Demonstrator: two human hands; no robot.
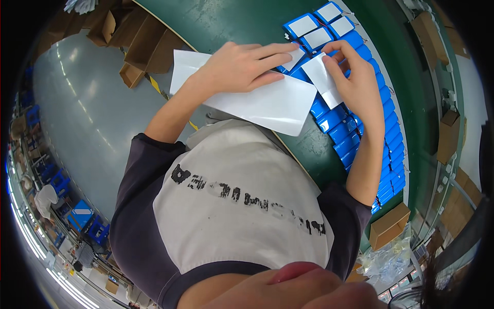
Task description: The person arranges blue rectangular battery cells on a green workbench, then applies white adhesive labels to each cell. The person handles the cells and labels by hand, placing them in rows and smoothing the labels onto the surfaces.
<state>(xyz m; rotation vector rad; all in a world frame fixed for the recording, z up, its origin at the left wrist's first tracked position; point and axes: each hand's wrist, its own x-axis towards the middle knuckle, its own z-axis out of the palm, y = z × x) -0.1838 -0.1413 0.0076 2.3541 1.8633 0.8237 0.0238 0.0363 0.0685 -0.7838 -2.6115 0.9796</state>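
My left hand [252, 66] lies with its fingers stretched out over a large white sheet [278, 105], the fingertips on a white label [295, 57] on a blue shrink-wrapped battery pack. Part of that pack is hidden by the hand and the sheet. Thumb and index finger of my right hand [351, 74] pinch the upper edge of a loose white label [323, 81], held over the blue packs beside the sheet. Several battery packs [315, 38] farther off carry white labels on top. Rows of unlabelled blue packs [343, 131] run along the right, partly behind my right forearm.
The packs lie on a green table [216, 26], whose near edge runs by my body. An open cardboard box [389, 225] and clear plastic bags [388, 260] are at the lower right. More cardboard boxes [149, 46] stand on the grey floor at upper left.
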